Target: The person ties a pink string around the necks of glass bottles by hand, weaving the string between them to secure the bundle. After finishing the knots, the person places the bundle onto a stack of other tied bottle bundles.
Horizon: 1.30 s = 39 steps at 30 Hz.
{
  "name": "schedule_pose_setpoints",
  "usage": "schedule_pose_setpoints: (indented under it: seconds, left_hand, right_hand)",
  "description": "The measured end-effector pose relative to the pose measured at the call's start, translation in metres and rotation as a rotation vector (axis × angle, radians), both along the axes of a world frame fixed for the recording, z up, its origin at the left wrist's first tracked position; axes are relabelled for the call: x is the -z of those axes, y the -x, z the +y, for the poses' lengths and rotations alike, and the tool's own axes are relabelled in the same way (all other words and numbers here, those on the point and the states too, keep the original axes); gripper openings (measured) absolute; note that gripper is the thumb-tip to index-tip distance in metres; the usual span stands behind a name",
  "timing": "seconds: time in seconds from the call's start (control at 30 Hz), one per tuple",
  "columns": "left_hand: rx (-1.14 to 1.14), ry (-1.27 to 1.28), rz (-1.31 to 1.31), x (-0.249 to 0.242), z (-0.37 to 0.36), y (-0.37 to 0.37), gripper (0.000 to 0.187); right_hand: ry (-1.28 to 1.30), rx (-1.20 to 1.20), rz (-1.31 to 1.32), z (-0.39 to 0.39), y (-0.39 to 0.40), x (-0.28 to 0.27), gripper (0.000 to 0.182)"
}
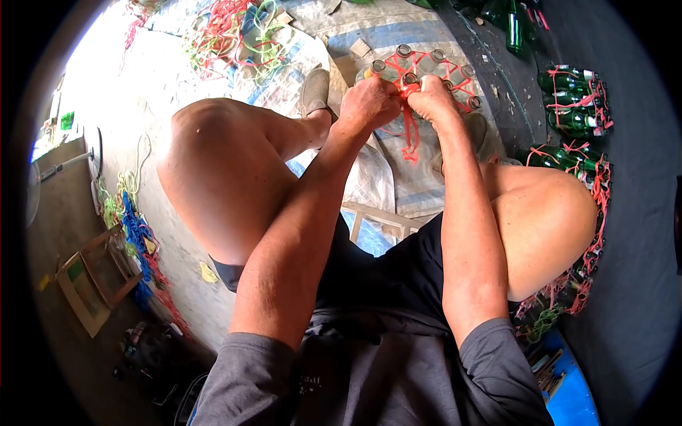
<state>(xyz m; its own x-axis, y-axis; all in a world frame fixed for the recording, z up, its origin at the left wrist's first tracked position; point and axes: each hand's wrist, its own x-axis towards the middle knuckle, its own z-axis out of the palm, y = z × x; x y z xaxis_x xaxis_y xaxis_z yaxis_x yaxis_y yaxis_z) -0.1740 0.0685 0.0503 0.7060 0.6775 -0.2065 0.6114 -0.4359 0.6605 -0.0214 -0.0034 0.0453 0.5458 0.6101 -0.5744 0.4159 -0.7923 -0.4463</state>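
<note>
Between my feet stands a cluster of several clear glass bottles [426, 66], mouths up, with red plastic strap [455, 69] laced zigzag around their necks. My left hand [371, 104] is closed on the strap at the near side of the cluster. Close beside it, my right hand [432, 99] also pinches the strap, thumb towards the bottle mouths. Loose strap ends [410, 138] hang down below the hands. The fingertips and the exact point of grip are partly hidden.
Tangled red and green straps [227, 39] lie on the floor sheet ahead. Green bottles bound with red strap [572, 99] are stacked at right. Blue strap [135, 227] and a wooden frame [99, 280] are at left. A wooden stool edge [383, 215] shows beneath me.
</note>
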Motion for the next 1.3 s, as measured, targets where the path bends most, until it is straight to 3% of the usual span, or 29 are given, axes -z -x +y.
schedule_pose_setpoints:
  seconds: [0.13,0.7,0.93,1.13,1.3]
  left_hand:
    - [-0.004,-0.011,0.020,0.002,-0.001,0.000,0.020]
    - [-0.098,0.148,-0.108,0.004,-0.002,0.006,0.022]
    - [-0.101,0.377,-0.263,0.007,0.005,0.012,0.026]
    - [-0.190,0.549,-0.333,-0.003,0.004,0.011,0.026]
    - [-0.227,0.569,-0.354,-0.005,0.006,0.012,0.024]
  right_hand:
    - [-0.158,0.007,0.006,-0.003,0.001,0.005,0.027]
    - [-0.178,-0.033,-0.016,-0.009,0.001,0.007,0.035]
    - [-0.154,-0.006,0.048,-0.009,-0.001,0.001,0.040]
    - [-0.440,0.217,0.105,-0.027,0.010,-0.001,0.037]
    - [-0.578,0.094,-0.011,-0.040,0.022,-0.012,0.023]
